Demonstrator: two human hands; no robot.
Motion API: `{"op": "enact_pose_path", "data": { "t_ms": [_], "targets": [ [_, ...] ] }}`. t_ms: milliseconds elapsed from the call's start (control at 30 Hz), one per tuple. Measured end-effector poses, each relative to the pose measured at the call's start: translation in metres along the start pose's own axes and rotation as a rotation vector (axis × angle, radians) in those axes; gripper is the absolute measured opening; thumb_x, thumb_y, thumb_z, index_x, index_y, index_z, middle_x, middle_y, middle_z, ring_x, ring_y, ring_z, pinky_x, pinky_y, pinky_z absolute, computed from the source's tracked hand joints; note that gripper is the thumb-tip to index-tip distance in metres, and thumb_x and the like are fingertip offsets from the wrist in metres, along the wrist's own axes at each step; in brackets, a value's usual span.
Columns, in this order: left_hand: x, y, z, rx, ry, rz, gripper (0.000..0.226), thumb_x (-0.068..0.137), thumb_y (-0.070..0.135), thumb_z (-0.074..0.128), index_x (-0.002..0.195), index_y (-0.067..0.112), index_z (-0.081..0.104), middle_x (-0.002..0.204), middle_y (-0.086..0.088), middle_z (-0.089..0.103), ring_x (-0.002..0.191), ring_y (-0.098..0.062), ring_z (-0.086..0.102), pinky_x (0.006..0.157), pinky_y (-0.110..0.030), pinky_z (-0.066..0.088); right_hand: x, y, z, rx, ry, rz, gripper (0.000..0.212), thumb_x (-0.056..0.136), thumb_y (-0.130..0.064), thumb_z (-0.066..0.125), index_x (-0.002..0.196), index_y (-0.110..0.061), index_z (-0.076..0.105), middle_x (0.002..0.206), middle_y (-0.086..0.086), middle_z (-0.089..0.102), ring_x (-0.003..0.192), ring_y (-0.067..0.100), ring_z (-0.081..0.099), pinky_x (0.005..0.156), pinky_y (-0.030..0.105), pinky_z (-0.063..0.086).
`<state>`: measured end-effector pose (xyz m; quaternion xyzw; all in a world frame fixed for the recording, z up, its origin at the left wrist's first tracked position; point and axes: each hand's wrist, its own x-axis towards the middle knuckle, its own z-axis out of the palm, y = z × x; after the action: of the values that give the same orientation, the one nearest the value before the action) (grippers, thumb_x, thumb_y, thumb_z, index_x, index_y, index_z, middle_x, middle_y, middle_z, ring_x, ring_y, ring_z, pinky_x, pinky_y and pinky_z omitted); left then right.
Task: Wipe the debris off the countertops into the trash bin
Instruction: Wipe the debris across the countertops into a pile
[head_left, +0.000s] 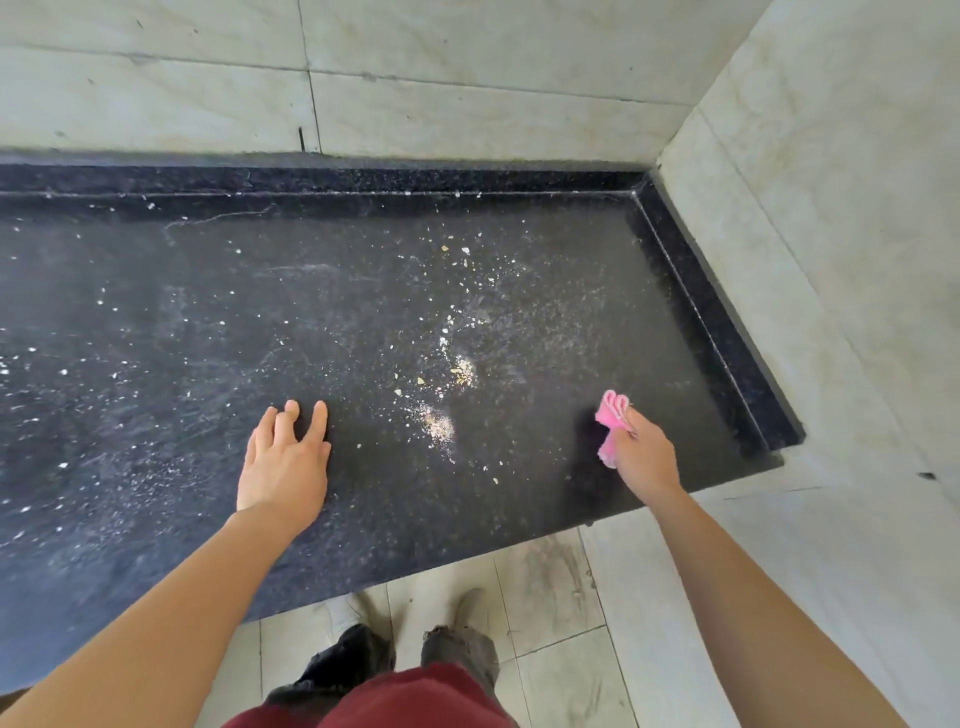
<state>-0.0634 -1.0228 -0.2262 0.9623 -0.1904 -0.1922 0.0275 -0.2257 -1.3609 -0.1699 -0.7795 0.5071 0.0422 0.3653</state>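
Debris (440, 427) on dark countertop (208, 312): pale crumbs and powder, thickest in small heaps mid-frame between the two hands, with a trail toward 12 o'clock and finer specks out to 9 o'clock. Left hand (284, 460) at 9 o'clock of the heaps, laid flat on the surface, fingers straight, holding nothing. Right hand (644, 460) at 3 o'clock of the heaps, near the front edge, closed round a bunched pink cloth (612, 415), folds poking out past the fingers.

Risks, as judged:
- Sweep toward 6 o'clock with no bin under the edge: likely to drop crumbs onto floor tiles (545, 582).
- Small wad of cloth: likely to smear powder into streaks rather than gather it.
- Push toward 2 o'clock: likely to lodge grit in the seam along the raised rim (730, 343).

Not seen: trash bin, nowhere in frame. Countertop cut off at 9 o'clock. Contact between cloth and surface: not determinable. Dampness of cloth: likewise.
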Motion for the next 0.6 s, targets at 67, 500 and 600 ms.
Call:
{"op": "enact_pose_path", "data": {
  "t_ms": [67, 500, 600],
  "targets": [
    [-0.001, -0.001, 0.000, -0.009, 0.011, 0.007, 0.053, 0.102, 0.031, 0.023, 0.152, 0.021, 0.008, 0.157, -0.014, 0.012, 0.145, -0.034, 0.006, 0.119, -0.041, 0.013, -0.003, 0.017, -0.006, -0.067, 0.016, 0.083, 0.047, 0.094, -0.008, 0.041, 0.135, -0.025, 0.056, 0.121, -0.005, 0.065, 0.097, 0.017, 0.058, 0.089, 0.024, 0.039],
    [0.004, -0.019, -0.009, -0.101, 0.029, 0.068, 0.050, 0.099, 0.033, 0.036, 0.149, 0.029, 0.027, 0.148, -0.009, 0.028, 0.129, -0.033, 0.025, 0.103, -0.048, 0.035, -0.124, -0.088, 0.174, 0.092, -0.515, -0.361, 0.048, 0.094, -0.012, 0.034, 0.133, -0.033, 0.052, 0.094, -0.004, 0.068, 0.073, 0.011, 0.059, 0.067, 0.020, 0.050],
    [0.006, -0.026, -0.009, -0.082, 0.038, 0.098, 0.049, 0.099, 0.032, 0.038, 0.148, 0.029, 0.031, 0.145, -0.009, 0.032, 0.125, -0.033, 0.028, 0.099, -0.047, 0.040, -0.108, -0.094, 0.155, 0.216, -0.470, -0.300, 0.040, 0.099, -0.017, 0.035, 0.130, -0.028, 0.058, 0.086, -0.010, 0.062, 0.067, 0.011, 0.053, 0.053, 0.013, 0.040]
  ]
}}
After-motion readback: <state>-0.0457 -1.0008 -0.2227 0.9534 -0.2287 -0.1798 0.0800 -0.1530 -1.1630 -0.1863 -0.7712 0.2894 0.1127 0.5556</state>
